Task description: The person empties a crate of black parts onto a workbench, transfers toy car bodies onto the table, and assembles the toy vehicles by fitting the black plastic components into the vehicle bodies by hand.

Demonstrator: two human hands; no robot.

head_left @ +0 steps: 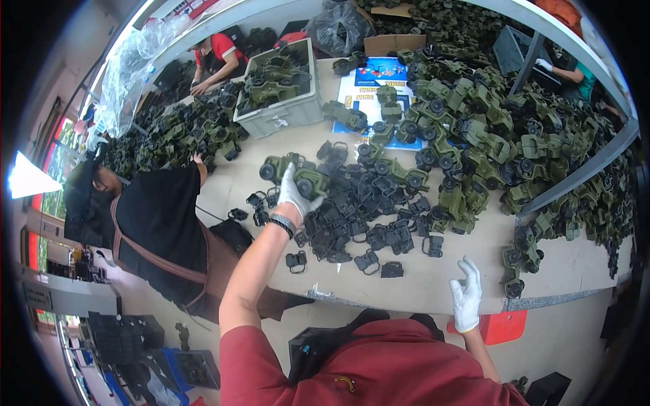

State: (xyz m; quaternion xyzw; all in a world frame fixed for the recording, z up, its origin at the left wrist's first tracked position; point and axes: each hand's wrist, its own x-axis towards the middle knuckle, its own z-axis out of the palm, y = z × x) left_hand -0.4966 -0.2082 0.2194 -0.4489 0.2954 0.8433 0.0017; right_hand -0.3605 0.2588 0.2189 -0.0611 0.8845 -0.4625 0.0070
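While the right hand (466, 298) hangs open-fingered off the tabletop (420, 281), the left hand (295, 194) grips the green toy jeep (296, 173), its length running left-right.

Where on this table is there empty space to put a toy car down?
Bare table shows along the near edge, between the black parts pile and the right hand. Another patch lies beside the grey bin. The right side is packed with green toy cars.

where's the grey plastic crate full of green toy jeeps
In the head view, the grey plastic crate sits at the table's far left, beyond the left hand, beside the blue printed sheet.
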